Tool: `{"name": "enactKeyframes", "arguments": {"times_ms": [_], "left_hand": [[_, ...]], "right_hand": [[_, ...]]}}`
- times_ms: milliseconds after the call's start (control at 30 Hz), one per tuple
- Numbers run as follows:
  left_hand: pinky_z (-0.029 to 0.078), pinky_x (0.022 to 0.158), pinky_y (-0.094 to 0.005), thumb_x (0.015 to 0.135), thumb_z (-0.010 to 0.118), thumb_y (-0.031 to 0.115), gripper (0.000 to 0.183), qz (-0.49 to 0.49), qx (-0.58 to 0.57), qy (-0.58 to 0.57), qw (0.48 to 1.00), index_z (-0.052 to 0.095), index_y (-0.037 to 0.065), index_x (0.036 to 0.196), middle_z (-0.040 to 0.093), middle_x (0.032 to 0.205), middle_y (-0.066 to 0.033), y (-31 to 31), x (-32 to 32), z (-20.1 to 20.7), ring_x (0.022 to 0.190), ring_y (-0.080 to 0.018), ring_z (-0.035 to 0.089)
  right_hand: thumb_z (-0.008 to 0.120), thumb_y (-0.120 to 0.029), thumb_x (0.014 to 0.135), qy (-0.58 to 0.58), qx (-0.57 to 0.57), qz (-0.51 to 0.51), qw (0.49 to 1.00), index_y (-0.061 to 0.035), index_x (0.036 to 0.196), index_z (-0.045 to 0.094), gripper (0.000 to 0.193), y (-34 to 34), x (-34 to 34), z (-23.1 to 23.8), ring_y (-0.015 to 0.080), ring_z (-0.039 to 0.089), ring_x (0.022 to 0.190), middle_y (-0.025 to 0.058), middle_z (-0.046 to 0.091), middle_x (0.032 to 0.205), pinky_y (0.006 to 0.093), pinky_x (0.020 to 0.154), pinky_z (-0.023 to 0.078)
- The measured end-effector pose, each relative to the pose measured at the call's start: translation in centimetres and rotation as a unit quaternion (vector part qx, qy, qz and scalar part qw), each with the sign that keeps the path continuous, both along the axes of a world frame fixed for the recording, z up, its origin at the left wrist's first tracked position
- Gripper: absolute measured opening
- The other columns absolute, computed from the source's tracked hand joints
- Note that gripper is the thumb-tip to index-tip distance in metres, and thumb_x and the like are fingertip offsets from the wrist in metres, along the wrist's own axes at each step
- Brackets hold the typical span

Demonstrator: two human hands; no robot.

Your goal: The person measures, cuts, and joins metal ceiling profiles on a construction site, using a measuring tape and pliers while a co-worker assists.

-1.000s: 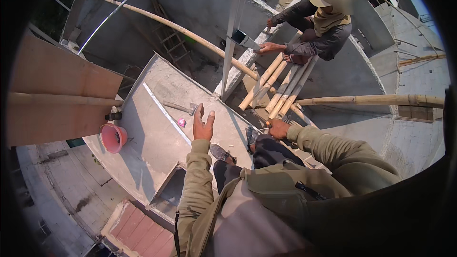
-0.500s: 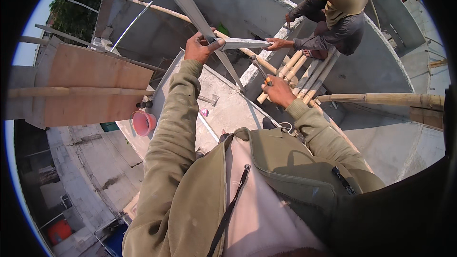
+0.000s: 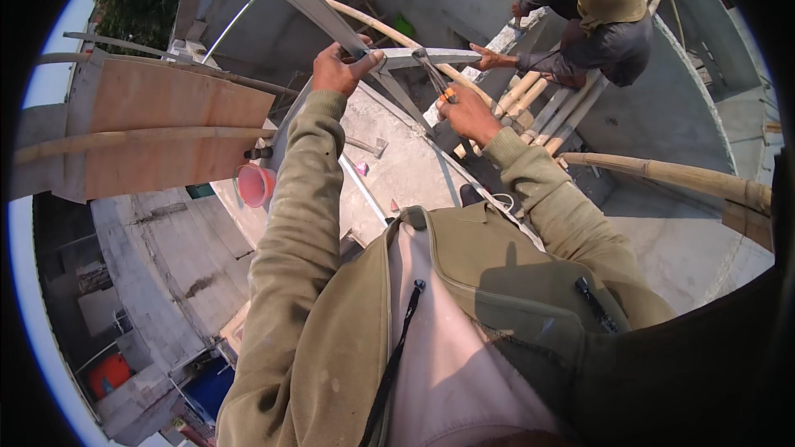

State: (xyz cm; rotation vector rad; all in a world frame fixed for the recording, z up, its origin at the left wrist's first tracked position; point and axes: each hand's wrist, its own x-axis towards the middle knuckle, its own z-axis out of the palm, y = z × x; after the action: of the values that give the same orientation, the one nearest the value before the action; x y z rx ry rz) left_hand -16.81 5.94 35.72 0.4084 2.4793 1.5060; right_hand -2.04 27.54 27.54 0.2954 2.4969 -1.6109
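My left hand grips a long grey metal channel where a shorter metal piece meets it. My fingers and thumb cover part of this joint. In my right hand is a metal hand tool with an orange and black grip; its exact kind is unclear. The tool's tip is at the shorter piece, to the right of the joint. At that piece's far right end is a co-worker's hand; whether it touches the piece is hard to tell.
A co-worker in a cap crouches by bamboo poles along the wall top. On the concrete slab below lies a hammer. A pink bucket stands at its left edge, near a plywood sheet. Deep walled spaces drop away beyond.
My right hand has risen and brought the tool from below the shorter metal piece up to it. My left hand stays at the joint. The whole view has shifted slightly.
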Motion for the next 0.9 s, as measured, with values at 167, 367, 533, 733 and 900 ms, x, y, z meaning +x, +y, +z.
{"name": "enactKeyframes", "arguments": {"times_ms": [167,367,533,733,900], "left_hand": [[0.053,0.088,-0.032,0.077,0.088,0.025,0.046,0.004,0.011,0.002,1.0,0.071,0.001,0.112,0.072,0.104,-0.0101,-0.2,0.4,-0.7,0.096,-0.018,0.067],[0.053,0.088,-0.0316,0.077,0.089,0.023,0.044,0.001,0.026,0.025,0.999,0.071,0.001,0.11,0.072,0.102,-0.0094,-0.1,0.7,-1.2,0.094,-0.0173,0.067],[0.055,0.085,-0.0307,0.076,0.089,0.025,0.044,0.011,0.021,0.04,0.999,0.072,0.002,0.108,0.073,0.098,-0.009,-0.5,0.9,-1.7,0.091,-0.0165,0.068],[0.055,0.08,-0.029,0.077,0.089,0.022,0.042,0.002,0.034,0.006,0.999,0.071,0.002,0.108,0.073,0.099,-0.0072,-0.6,1.2,-1.3,0.09,-0.0145,0.068],[0.054,0.086,-0.031,0.073,0.09,0.024,0.041,0.011,0.064,-0.003,0.998,0.075,0.004,0.105,0.074,0.096,-0.0077,-0.4,0.8,-1.8,0.088,-0.0166,0.068]], "right_hand": [[0.06,-0.024,0.093,-0.013,0.021,0.006,1.0,0.0003,0.099,0.061,0.025,0.4,-3.6,2.1,0.0355,0.069,0.086,0.0198,0.069,0.086,0.0472,0.078,0.05],[0.06,-0.021,0.09,0.041,0.084,0.074,0.993,0.0028,0.096,0.061,0.024,0.4,-5.0,1.5,0.0354,0.066,0.083,0.0205,0.068,0.086,0.0452,0.074,0.048],[0.062,-0.021,0.089,0.041,0.054,0.098,0.993,0.0025,0.099,0.06,0.025,0.1,-4.1,1.4,0.0411,0.064,0.088,0.0234,0.067,0.09,0.0475,0.077,0.047],[0.062,-0.025,0.092,-0.008,0.106,0.041,0.994,0.0006,0.114,0.063,0.034,-0.4,-0.2,2.8,0.0446,0.063,0.107,0.027,0.067,0.112,0.0504,0.091,0.049],[0.063,-0.025,0.089,-0.064,0.102,0.092,0.988,-0.0036,0.105,0.069,0.028,-0.2,2.0,3.5,0.0424,0.064,0.104,0.0223,0.07,0.105,0.0493,0.093,0.049]]}}
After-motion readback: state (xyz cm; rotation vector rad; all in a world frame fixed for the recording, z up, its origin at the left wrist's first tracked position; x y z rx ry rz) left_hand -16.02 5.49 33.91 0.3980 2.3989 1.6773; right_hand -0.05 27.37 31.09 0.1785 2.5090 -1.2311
